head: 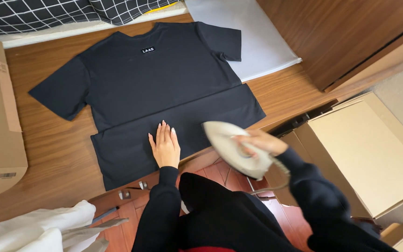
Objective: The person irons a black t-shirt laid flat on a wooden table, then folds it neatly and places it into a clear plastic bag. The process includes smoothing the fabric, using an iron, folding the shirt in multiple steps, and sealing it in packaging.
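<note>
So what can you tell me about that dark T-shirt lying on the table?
The T-shirt is black or very dark navy, short-sleeved, of a smooth, cotton-like fabric. It lies spread flat on the wooden table, collar away from the person, sleeves out to both sides, with a small white-lettered label below the neckline. A crease runs across it, and its lower hem reaches the near table edge. The left hand presses flat on the lower part; the iron in the right hand is at its lower right corner.

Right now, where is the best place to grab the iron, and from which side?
Grab the iron by its handle on top, coming from above and behind, the way the right hand does now. The flat underside is likely hot and its pointed nose aims at the shirt, so keep fingers off both. The left hand lies flat on the shirt.
</note>
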